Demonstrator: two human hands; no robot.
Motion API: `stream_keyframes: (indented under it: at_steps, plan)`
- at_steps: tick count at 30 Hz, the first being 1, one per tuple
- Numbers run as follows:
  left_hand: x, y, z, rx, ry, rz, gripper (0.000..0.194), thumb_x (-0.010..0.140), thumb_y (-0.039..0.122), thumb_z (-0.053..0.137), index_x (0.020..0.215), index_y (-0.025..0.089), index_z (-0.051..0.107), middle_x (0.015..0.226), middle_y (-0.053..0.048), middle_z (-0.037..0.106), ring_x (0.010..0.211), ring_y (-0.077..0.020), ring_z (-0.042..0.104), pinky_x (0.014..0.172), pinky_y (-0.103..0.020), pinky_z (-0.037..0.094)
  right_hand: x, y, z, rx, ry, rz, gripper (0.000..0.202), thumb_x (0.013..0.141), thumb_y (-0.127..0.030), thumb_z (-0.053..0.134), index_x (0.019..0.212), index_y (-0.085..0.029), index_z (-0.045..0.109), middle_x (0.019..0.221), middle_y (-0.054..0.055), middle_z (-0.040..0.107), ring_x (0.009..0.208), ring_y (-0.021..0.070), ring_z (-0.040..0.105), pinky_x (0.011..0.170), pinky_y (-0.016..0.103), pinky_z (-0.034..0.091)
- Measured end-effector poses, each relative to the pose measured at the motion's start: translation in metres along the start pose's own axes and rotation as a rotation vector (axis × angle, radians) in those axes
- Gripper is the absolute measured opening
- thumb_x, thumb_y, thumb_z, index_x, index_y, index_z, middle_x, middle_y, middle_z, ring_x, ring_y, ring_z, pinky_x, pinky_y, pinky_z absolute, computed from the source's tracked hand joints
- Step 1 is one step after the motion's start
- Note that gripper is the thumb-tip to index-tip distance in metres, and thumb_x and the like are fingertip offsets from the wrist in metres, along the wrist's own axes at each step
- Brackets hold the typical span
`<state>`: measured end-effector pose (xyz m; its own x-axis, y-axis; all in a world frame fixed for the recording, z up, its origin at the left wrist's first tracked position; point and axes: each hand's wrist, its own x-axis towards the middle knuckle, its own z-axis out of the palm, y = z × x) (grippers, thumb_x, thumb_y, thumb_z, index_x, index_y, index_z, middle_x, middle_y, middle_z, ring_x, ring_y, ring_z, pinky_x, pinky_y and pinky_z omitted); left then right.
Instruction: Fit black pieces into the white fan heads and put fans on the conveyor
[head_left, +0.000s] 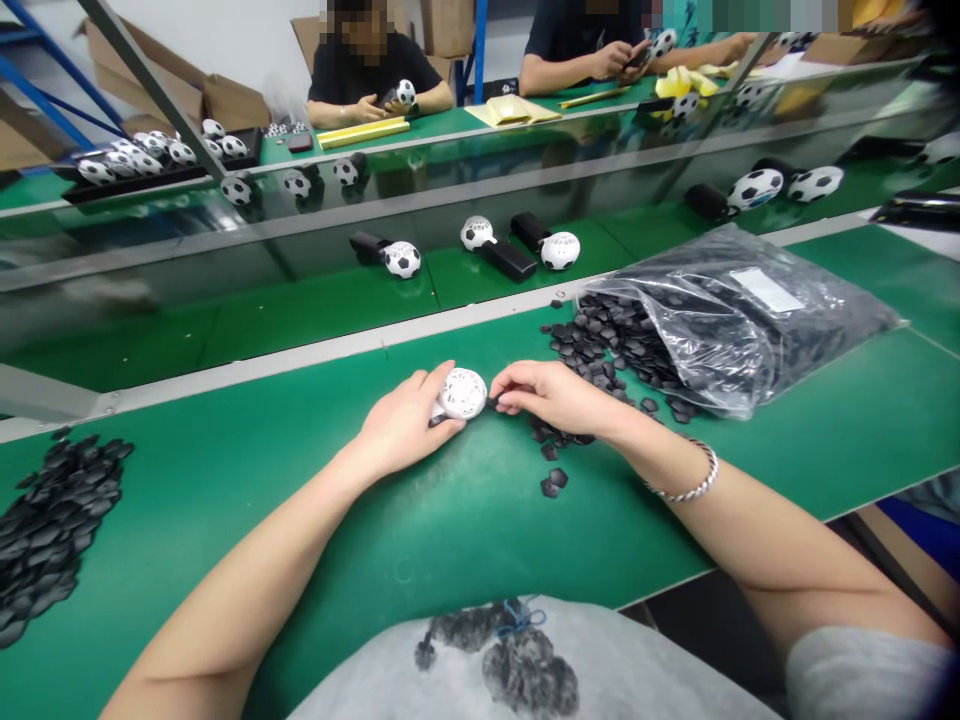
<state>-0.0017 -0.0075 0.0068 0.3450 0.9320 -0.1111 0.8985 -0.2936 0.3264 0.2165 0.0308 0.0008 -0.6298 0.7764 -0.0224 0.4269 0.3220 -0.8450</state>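
My left hand (409, 420) is closed round the left side of a white ball-shaped piece (463, 394) with openings in its surface, low over the green table (315, 540). Just right of the ball, my right hand (536, 392) pinches a small black piece (493, 401) between thumb and fingers. Under and behind my right wrist lie loose black pentagon pieces (555, 483), spilling from the mouth of a clear plastic bag (765, 310).
A heap of black pieces (60, 520) lies at the far left. Beyond the pale rail (300, 358), a green belt (292, 310) carries football-patterned items with black handles (403, 259). Two people sit across at another bench with more balls (180, 152).
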Motion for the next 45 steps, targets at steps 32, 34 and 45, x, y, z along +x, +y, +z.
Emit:
stream_keyframes:
  at_steps: [32,34,45]
  plan:
    - [0.004,-0.005,0.002,-0.14,0.104,0.028,0.063,0.074,0.047,0.057,0.129,0.02,0.041,0.12,-0.007,0.052,0.1,-0.0253,0.056,0.081,-0.036,0.047,0.015,0.01,0.042,0.109,0.28,-0.131,0.014,0.071,-0.025,0.068,0.072,-0.018,0.057,0.086,0.002,0.046,0.079,0.0147,0.049,0.064,0.026,0.044]
    - [0.004,-0.006,0.001,-0.158,0.105,0.036,0.061,0.075,0.046,0.057,0.128,0.021,0.042,0.117,-0.006,0.054,0.099,-0.024,0.056,0.079,-0.034,0.048,0.014,0.009,0.042,0.109,0.286,-0.124,0.018,0.071,-0.026,0.068,0.077,-0.019,0.053,0.093,0.004,0.048,0.086,0.0164,0.05,0.066,0.027,0.046]
    - [0.005,-0.005,0.0,-0.131,0.107,0.02,0.061,0.072,0.044,0.059,0.126,0.022,0.043,0.117,-0.005,0.055,0.095,-0.0232,0.058,0.074,-0.032,0.048,0.016,0.009,0.025,-0.058,0.246,-0.05,0.021,0.071,-0.025,0.068,0.082,-0.017,0.053,0.088,0.003,0.053,0.081,0.0157,0.053,0.071,0.029,0.046]
